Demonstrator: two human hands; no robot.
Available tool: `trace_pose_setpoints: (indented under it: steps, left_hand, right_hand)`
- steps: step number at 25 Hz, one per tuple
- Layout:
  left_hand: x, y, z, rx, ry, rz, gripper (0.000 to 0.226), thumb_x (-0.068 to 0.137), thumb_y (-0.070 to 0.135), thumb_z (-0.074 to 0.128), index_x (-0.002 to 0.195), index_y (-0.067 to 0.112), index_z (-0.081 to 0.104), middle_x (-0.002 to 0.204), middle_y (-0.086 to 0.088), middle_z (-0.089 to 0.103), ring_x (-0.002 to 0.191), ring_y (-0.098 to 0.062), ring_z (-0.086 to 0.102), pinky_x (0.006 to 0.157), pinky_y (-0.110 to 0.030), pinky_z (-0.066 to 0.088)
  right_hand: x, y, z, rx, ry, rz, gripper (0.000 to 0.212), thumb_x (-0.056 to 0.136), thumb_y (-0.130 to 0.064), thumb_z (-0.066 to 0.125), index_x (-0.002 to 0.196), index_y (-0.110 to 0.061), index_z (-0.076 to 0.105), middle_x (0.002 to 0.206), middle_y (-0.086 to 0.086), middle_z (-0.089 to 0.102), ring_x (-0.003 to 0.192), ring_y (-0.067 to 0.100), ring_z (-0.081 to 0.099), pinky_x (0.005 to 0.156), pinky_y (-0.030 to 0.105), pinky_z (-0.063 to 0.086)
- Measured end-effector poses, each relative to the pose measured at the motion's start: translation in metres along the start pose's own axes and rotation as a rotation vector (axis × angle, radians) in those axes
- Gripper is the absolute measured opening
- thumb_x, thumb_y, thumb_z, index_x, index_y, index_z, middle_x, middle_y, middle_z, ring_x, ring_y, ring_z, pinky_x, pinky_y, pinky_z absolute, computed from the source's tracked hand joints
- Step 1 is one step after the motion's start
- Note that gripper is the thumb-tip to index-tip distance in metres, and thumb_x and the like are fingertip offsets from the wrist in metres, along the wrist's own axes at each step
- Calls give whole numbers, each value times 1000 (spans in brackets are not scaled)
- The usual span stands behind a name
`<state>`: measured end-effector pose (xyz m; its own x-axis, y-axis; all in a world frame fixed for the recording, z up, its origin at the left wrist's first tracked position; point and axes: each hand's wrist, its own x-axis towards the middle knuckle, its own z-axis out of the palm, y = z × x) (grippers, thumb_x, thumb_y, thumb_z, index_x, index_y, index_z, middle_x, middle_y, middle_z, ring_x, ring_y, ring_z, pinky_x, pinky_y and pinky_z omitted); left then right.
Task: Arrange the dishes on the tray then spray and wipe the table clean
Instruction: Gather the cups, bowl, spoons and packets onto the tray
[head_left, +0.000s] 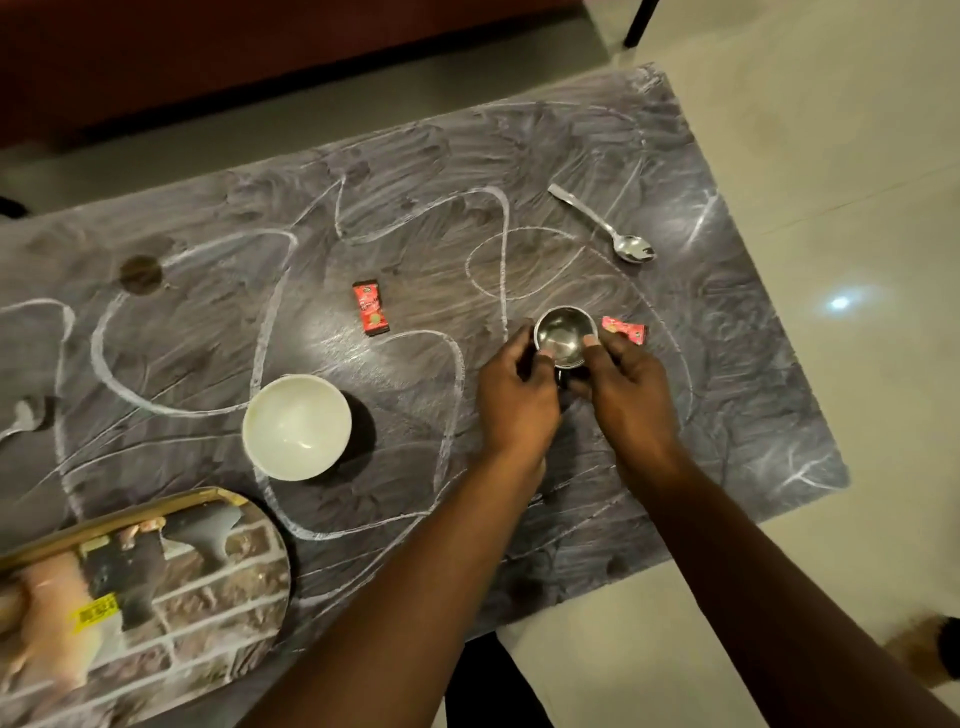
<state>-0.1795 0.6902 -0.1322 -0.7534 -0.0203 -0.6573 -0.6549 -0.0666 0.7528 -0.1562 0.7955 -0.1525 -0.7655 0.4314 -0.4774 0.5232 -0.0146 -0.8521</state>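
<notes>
A small steel cup (563, 335) stands right of the table's middle. My left hand (517, 395) grips its left side and my right hand (631, 387) grips its right side, thumbs on the rim. A white bowl (296, 426) sits upright to the left of my hands. The printed tray (156, 597) lies at the near left corner with nothing on the part in view. A steel spoon (605, 226) lies at the far right. The dark table (415, 218) is streaked with white smears.
One red sachet (371, 307) lies near the table's middle, another red sachet (625, 330) just right of the cup. A second spoon (23, 415) shows partly at the left edge. Pale floor (831, 156) lies beyond the table's right edge.
</notes>
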Motion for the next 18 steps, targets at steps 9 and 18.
trace_pose_setpoints:
  steps: [9, 18]
  left_hand:
    - [-84, 4, -211, -151, 311, 193, 34, 107, 19, 67, 140, 16, 72, 130, -1, 79, 124, -19, 74, 112, -50, 57]
    - [-119, -66, -421, -359, 720, 83, 22, 104, 16, 70, 124, 12, 79, 91, 26, 82, 94, 7, 77, 91, -26, 64]
  right_hand:
    - [-155, -23, 153, 21, -175, -150, 24, 105, -31, 65, 126, -26, 75, 114, -3, 81, 107, 18, 78, 92, 45, 62]
    - [-281, 40, 348, -151, -376, -54, 19, 103, -19, 67, 118, -18, 79, 104, -2, 83, 97, 17, 80, 91, 53, 64]
